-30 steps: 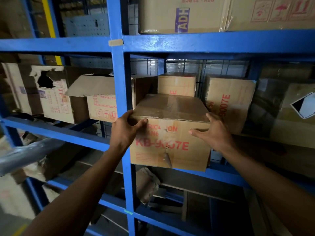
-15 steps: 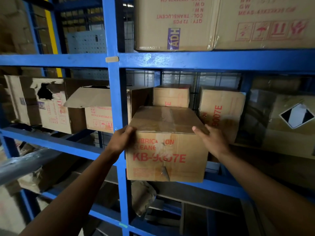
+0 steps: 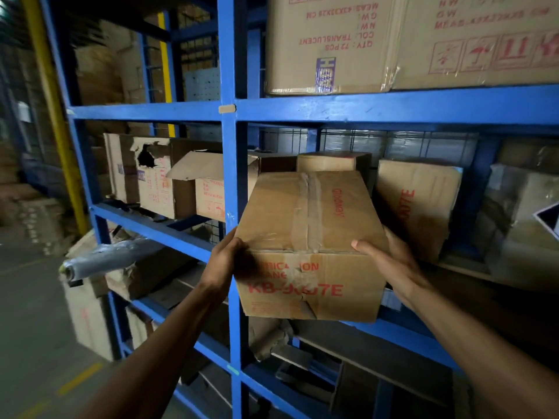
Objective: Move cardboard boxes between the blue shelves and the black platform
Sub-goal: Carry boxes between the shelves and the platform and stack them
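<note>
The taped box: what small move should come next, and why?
Probably pull the box straight out, off the blue beam: left hand and right hand grip its sides, its front overhangs, and the blue post stands close at its left.

**Bare Arms On Show**

We've got two arms in view: left forearm [image 3: 157, 352] and right forearm [image 3: 484, 349], both bare along all we can see, lean and smooth. Left hand [image 3: 225, 261] and right hand [image 3: 390, 261] are bare as well.
</note>
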Demonstrator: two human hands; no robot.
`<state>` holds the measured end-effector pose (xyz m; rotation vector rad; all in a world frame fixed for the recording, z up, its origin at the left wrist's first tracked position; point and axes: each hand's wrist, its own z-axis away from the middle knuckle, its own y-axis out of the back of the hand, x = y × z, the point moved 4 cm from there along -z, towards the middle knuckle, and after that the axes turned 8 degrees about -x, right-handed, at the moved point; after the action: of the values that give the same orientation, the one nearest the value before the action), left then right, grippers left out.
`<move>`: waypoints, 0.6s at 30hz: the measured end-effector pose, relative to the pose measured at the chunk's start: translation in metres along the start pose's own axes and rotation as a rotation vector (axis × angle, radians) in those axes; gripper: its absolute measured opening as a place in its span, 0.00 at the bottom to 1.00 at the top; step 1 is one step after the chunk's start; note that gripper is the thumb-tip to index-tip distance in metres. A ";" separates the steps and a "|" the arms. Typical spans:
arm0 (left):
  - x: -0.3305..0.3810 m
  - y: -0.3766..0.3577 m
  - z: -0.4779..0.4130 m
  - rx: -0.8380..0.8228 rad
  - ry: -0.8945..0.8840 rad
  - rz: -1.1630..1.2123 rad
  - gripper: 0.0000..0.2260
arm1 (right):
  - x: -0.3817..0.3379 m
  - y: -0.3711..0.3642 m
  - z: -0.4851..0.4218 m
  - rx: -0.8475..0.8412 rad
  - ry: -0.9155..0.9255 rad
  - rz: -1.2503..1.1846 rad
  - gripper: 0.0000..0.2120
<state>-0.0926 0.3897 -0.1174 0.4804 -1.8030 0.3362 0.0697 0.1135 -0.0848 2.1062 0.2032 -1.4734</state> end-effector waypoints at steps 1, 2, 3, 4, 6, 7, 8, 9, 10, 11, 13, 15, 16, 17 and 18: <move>0.002 -0.008 0.010 0.015 -0.014 -0.010 0.18 | 0.002 0.009 0.005 -0.016 0.026 -0.003 0.28; 0.006 -0.017 0.021 0.036 -0.035 -0.011 0.19 | 0.004 0.018 0.010 -0.032 0.052 -0.002 0.28; 0.009 -0.026 0.032 0.067 -0.050 -0.008 0.19 | 0.007 0.027 0.016 -0.049 0.079 -0.004 0.27; 0.012 -0.037 0.045 0.096 -0.062 -0.003 0.18 | 0.010 0.037 0.023 -0.065 0.102 -0.008 0.27; 0.017 -0.058 0.071 0.148 -0.072 0.008 0.17 | 0.016 0.054 0.035 -0.109 0.144 -0.014 0.27; 0.020 -0.070 0.088 0.179 -0.073 0.010 0.17 | 0.021 0.063 0.043 -0.144 0.156 -0.029 0.27; 0.023 -0.080 0.101 0.199 -0.078 0.012 0.17 | 0.024 0.068 0.049 -0.168 0.164 -0.041 0.26; 0.026 -0.088 0.114 0.211 -0.092 -0.003 0.17 | 0.026 0.073 0.054 -0.189 0.173 -0.052 0.26; 0.032 -0.099 0.130 0.233 -0.114 -0.030 0.17 | 0.027 0.079 0.061 -0.218 0.185 -0.066 0.25; 0.039 -0.108 0.144 0.267 -0.133 -0.052 0.16 | 0.028 0.084 0.067 -0.247 0.196 -0.084 0.25; 0.053 -0.120 0.172 0.343 -0.155 -0.072 0.15 | 0.028 0.088 0.076 -0.315 0.214 -0.113 0.26; 0.068 -0.123 0.202 0.409 -0.156 -0.106 0.14 | 0.020 0.084 0.086 -0.381 0.246 -0.147 0.27; 0.076 -0.123 0.218 0.449 -0.153 -0.119 0.15 | 0.015 0.079 0.092 -0.410 0.270 -0.168 0.26; 0.084 -0.122 0.234 0.481 -0.152 -0.136 0.16 | 0.008 0.073 0.098 -0.437 0.295 -0.193 0.24; 0.093 -0.120 0.251 0.509 -0.156 -0.157 0.17 | 0.001 0.065 0.105 -0.463 0.319 -0.219 0.23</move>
<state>-0.2677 0.1548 -0.0999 1.0214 -1.8102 0.6682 0.0118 0.0040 -0.0885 1.9568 0.8347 -1.0599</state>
